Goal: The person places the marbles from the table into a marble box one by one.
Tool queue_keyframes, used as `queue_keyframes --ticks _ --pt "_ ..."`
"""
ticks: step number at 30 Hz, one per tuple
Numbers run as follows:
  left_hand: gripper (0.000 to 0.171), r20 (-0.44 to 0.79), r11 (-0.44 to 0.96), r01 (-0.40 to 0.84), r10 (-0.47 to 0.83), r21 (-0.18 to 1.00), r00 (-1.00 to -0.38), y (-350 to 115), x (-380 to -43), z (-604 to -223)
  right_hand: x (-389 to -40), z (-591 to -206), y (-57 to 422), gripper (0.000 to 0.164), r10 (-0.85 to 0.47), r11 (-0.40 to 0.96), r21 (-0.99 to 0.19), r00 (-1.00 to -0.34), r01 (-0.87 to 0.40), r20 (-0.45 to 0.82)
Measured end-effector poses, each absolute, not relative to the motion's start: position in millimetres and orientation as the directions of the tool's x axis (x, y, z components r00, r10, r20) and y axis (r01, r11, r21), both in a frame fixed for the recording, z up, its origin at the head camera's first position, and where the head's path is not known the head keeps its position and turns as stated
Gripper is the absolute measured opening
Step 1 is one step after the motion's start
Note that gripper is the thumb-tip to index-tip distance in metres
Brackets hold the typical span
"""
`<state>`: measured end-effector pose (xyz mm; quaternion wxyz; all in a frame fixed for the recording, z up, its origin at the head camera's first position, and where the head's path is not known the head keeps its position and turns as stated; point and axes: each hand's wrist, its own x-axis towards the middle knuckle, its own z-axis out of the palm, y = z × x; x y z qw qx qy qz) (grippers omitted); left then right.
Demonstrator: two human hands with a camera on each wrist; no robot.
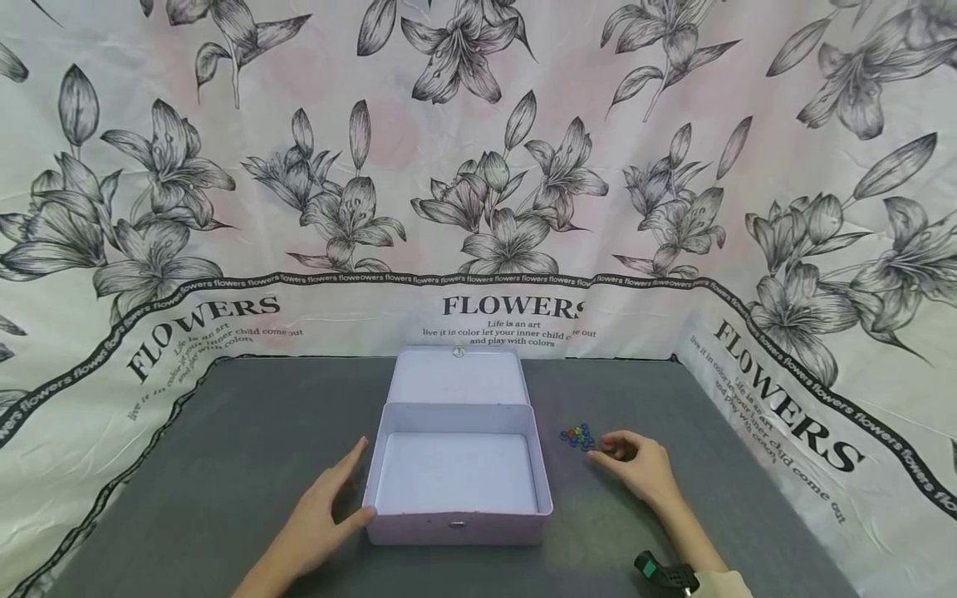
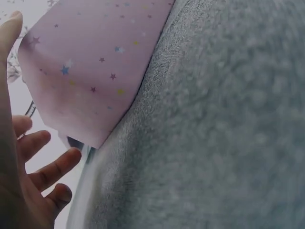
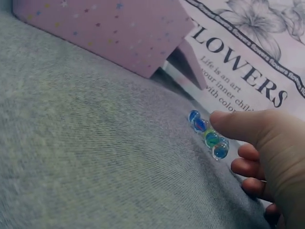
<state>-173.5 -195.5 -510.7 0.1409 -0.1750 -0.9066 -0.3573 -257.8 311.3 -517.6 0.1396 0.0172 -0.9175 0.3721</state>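
A lidded box (image 1: pixel 458 528), white inside, stands on the grey cloth with its lid (image 1: pixel 458 378) tipped back. Its pink outer wall (image 2: pixel 95 62) carries small coloured stars. Beside its left wall is my left hand (image 1: pixel 317 519), fingers spread and thumb by the front left corner. To the right of the box lies a small cluster of glass marbles (image 1: pixel 577 435), mostly blue with some green and red. My right hand (image 1: pixel 639 467) is at the near right side of the marbles (image 3: pixel 212 138), thumb extended and fingers loosely bent, with nothing seen in its grasp.
A grey cloth (image 1: pixel 247 432) covers the table. Behind it and along both sides hangs a white curtain (image 1: pixel 508 166) printed with flowers and lettering. A dark wrist strap (image 1: pixel 669 575) sits on the right wrist.
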Motion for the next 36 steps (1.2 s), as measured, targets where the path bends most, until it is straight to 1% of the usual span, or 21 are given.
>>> queue_keyframes --ticks 5,8,11,15,20,27,36 --pt "0.102 0.377 0.686 0.435 0.247 0.583 -0.893 -192 -173 -513 -259 -520 314 0.033 0.059 0.72 -0.677 -0.96 -0.15 0.275" --pt "0.101 0.402 0.701 0.451 0.25 0.553 -0.881 -190 -172 -513 -260 -521 314 0.029 0.041 0.72 -0.67 -0.952 -0.182 0.302" --pt "0.096 0.416 0.716 0.451 0.243 0.533 -0.876 -189 -170 -513 -261 -522 312 0.026 0.021 0.722 -0.656 -0.94 -0.221 0.339" --pt "0.092 0.393 0.716 0.433 0.238 0.547 -0.888 -187 -169 -511 -262 -524 311 0.023 0.001 0.723 -0.638 -0.923 -0.264 0.384" --pt "0.091 0.37 0.715 0.421 0.24 0.558 -0.897 -186 -168 -510 -259 -525 310 0.021 -0.017 0.73 -0.607 -0.896 -0.314 0.444" --pt "0.091 0.381 0.721 0.425 0.238 0.547 -0.893 -185 -168 -510 -261 -526 304 0.019 -0.02 0.737 -0.582 -0.871 -0.344 0.49" --pt "0.09 0.332 0.725 0.379 0.216 0.575 -0.918 -182 -167 -506 -262 -528 302 0.019 -0.055 0.753 -0.524 -0.831 -0.398 0.553"
